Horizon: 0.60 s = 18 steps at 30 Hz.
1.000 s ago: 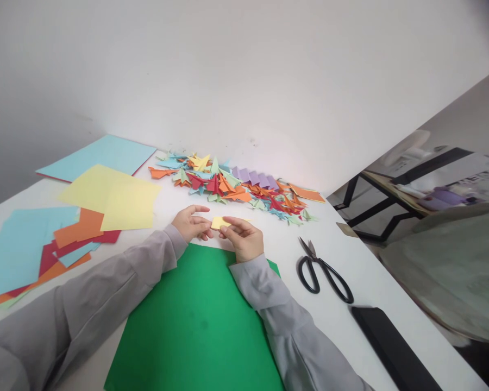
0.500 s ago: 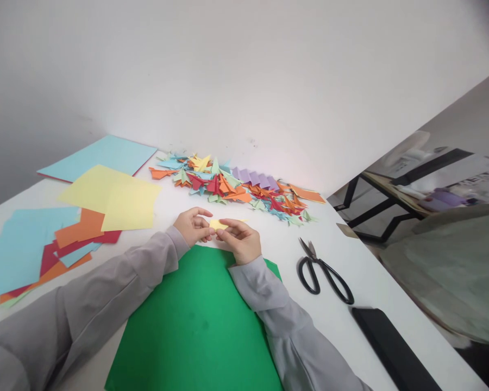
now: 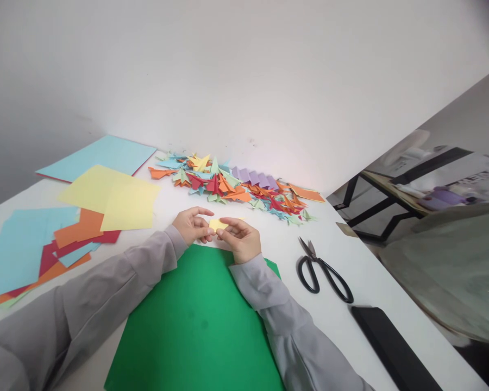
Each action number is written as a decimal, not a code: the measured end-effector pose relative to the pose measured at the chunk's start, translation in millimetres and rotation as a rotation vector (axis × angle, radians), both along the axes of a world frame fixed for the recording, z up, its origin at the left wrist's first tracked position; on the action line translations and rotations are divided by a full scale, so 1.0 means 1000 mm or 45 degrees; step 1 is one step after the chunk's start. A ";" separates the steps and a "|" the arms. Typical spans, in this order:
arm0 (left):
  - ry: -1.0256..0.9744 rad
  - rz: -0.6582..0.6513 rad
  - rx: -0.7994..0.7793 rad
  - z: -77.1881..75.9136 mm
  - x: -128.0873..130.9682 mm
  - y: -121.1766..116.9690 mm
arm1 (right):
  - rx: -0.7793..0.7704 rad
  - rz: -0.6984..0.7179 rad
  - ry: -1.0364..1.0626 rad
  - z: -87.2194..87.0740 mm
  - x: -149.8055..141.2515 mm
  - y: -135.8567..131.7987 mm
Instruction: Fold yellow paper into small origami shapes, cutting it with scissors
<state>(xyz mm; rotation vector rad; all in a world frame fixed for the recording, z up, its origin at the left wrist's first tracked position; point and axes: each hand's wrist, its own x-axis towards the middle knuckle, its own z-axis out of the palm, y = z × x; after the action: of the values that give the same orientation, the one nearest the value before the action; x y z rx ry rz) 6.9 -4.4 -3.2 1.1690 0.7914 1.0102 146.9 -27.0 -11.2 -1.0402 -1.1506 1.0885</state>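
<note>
A small folded piece of yellow paper (image 3: 217,225) is held up between my hands, just past the far edge of the green sheet (image 3: 199,320). My right hand (image 3: 243,240) pinches it between thumb and fingers and hides its right part. At its left edge is my left hand (image 3: 192,225), thumb and fingertips closed on the corner, index finger stretched above. Beyond my hands lies a long heap of small folded paper figures (image 3: 214,184) in several colours.
Black-handled scissors (image 3: 324,271) lie right of the green sheet, near a long black object (image 3: 391,345). On the left are yellow sheets (image 3: 126,203), blue paper (image 3: 20,244), orange pieces (image 3: 90,224) and a larger blue sheet (image 3: 101,155). A wall (image 3: 236,81) stands behind the table.
My hands and the yellow paper stay almost in place. Only a slight shift of the camera view shows.
</note>
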 end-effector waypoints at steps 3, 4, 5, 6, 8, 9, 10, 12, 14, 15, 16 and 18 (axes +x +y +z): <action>-0.001 -0.012 -0.019 0.000 0.000 0.001 | -0.009 0.005 0.011 -0.001 0.001 0.001; 0.001 -0.019 -0.026 0.001 0.000 0.001 | -0.012 0.007 0.018 -0.001 0.002 0.002; 0.001 -0.028 -0.031 0.001 -0.001 0.001 | -0.010 0.009 0.025 -0.001 0.002 0.003; -0.001 -0.041 -0.034 0.001 -0.001 0.001 | -0.003 0.013 0.031 -0.002 0.003 0.003; -0.010 -0.072 -0.038 0.002 -0.001 0.001 | 0.019 0.030 0.039 -0.003 0.004 0.004; -0.014 -0.084 -0.037 0.002 -0.002 0.001 | 0.029 0.044 0.045 -0.004 0.004 0.005; -0.017 -0.087 -0.036 0.002 -0.002 0.001 | 0.038 0.061 0.054 -0.005 0.005 0.006; -0.023 -0.070 -0.036 0.002 -0.001 0.001 | 0.046 0.089 0.090 -0.008 0.005 0.007; -0.029 -0.039 -0.033 0.001 -0.001 0.001 | 0.014 0.116 0.162 -0.010 0.006 0.008; -0.032 -0.026 -0.033 0.001 -0.001 0.001 | -0.011 0.129 0.204 -0.011 0.006 0.009; -0.033 -0.019 -0.034 0.001 0.000 0.001 | -0.037 0.140 0.241 -0.011 0.006 0.009; -0.033 -0.015 -0.040 0.001 0.000 0.001 | -0.063 0.144 0.271 -0.011 0.006 0.009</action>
<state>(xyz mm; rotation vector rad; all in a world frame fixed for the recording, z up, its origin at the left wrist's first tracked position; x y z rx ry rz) 6.8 -3.5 -1.9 1.1302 0.7763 0.9980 153.0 -18.3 -22.6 -0.8817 -1.0249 1.2906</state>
